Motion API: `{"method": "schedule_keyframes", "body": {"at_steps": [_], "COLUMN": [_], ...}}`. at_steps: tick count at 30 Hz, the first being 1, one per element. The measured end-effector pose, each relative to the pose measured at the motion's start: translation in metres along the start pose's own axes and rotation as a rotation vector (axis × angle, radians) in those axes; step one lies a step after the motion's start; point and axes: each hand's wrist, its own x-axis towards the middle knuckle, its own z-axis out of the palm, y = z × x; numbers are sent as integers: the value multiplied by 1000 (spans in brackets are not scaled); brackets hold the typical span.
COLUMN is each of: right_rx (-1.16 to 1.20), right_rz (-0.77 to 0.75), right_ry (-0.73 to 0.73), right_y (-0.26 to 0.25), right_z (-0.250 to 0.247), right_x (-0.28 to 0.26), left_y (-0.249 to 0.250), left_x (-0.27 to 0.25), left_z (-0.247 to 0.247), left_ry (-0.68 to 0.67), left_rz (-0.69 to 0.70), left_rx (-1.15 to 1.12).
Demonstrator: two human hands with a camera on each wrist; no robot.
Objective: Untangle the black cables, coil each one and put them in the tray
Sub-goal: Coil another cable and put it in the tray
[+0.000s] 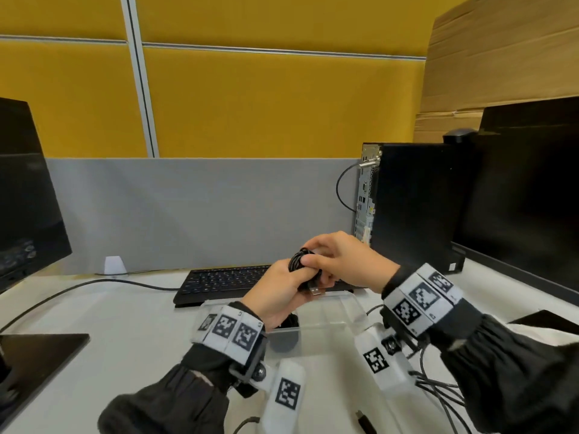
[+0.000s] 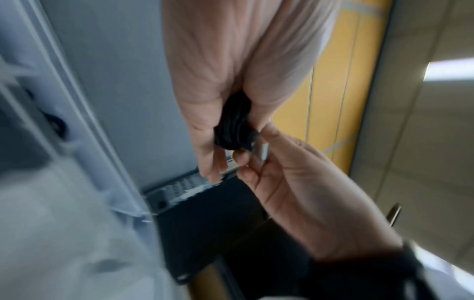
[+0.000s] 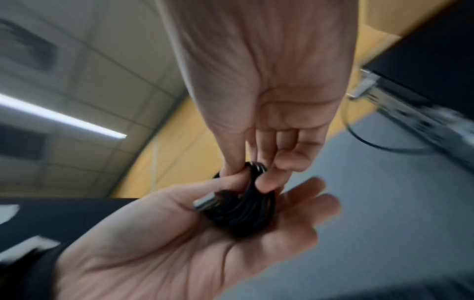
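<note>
A: Left hand [image 1: 279,296]?
B: Raised at the lower middle of the head view, palm turned up, cradling the coiled black cable [image 1: 297,261]. Thumb laid over the coil and pinning it, fingers almost straight under it in the right wrist view.
A: And the right hand [image 1: 347,261]?
B: Just to the right, coming from above, pinching the top of the same coil between thumb and forefinger. Other fingers loosely bent beside.
A: Any plug to see?
B: Yes, a silver USB plug [image 1: 315,291], sticking out at the lower side of the bundle, near the left palm.
A: Place of the coil against the tray?
B: In the air, above the far edge of the clear tray [image 1: 344,303], not touching it. Tray on the white desk [image 1: 125,324], just in front of the black keyboard [image 1: 225,278].
A: Something inside the tray?
B: A dark shape below the left wrist, seen through the plastic; impossible to tell what.
A: More cables?
B: Loose black cables [image 1: 438,386] at the lower right of the frame, on the desk beside the tray, partly hidden by the right sleeve.
A: Surroundings?
B: Black computer tower [image 1: 413,198] at the right, one dark monitor [image 1: 28,189] at the left edge, grey partition [image 1: 203,208] behind.
</note>
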Motion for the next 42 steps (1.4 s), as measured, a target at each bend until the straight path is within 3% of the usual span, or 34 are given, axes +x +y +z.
{"method": "schedule_keyframes", "body": {"at_steps": [3, 9, 14, 18, 23, 27, 29, 32, 37, 39, 42], "right_rx": [75, -69, -431, -615, -694, -887, -808, -427, -161, -126, -225], "right_rz": [140, 357, 260, 244, 230, 135, 142, 209, 159, 162, 221], "right_ry": [-85, -329, -380, -488, -468, -272, -259, -336, -205, -357, -747], "right_y": [27, 63, 52, 53, 54, 49, 52, 62, 49, 37, 21], "right_z": [5, 31, 42, 62, 71, 75, 69, 46, -8, -19, -15], "right_x": [16, 38, 41, 36, 32, 31, 30, 31, 10, -8, -41], "left_y": [-14, -32, -40, -49, -51, -48, -46, -44, -43, -47, -51], "left_x": [10, 15, 11, 14, 16, 13, 12, 11, 7, 9, 9], "left_z": [-3, -21, -30, -32, -31, -30, -31, -32, -25, -24, -23], "left_ry": [58, 125, 79, 115, 74, -11, -66, -105, -184, -228, -239], "left_rz": [-75, -211, -192, -156, -98, -71, -73, -84, -194, -240, -263], "left_rx": [233, 647, 975, 1058, 1112, 1203, 1245, 1297, 1323, 1394, 1494]}}
